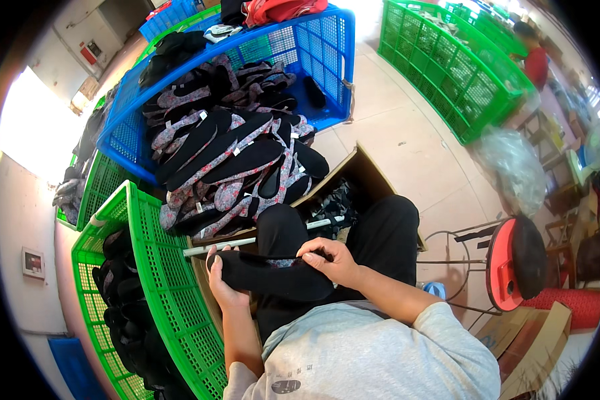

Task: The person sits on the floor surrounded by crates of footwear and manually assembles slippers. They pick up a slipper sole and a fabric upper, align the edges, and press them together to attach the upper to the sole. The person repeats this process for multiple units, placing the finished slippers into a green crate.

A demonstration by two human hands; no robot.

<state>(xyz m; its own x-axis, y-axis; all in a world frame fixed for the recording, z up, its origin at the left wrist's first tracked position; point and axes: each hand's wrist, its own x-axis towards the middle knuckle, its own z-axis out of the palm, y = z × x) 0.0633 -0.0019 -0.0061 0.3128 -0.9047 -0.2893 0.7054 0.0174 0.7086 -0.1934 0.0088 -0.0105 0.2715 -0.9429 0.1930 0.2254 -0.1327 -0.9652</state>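
A black cloth shoe point(273, 277) with a floral lining lies across my lap, held in both hands. My left hand point(221, 283) grips its heel end from below. My right hand point(330, 259) presses on its top edge, fingers curled over the opening. In front of my knees a big pile of matching black and floral shoes point(237, 160) spills out of a blue plastic crate point(327, 47). A thin white rod point(220, 245) lies just beyond my left hand.
A green crate point(160, 267) holding black shoes stands at my left. A brown cardboard box point(363, 170) sits between my knees and the pile. More green crates point(460, 67) stand at the back right. A red stool point(510, 263) stands at my right, and another person point(533, 53) is far off.
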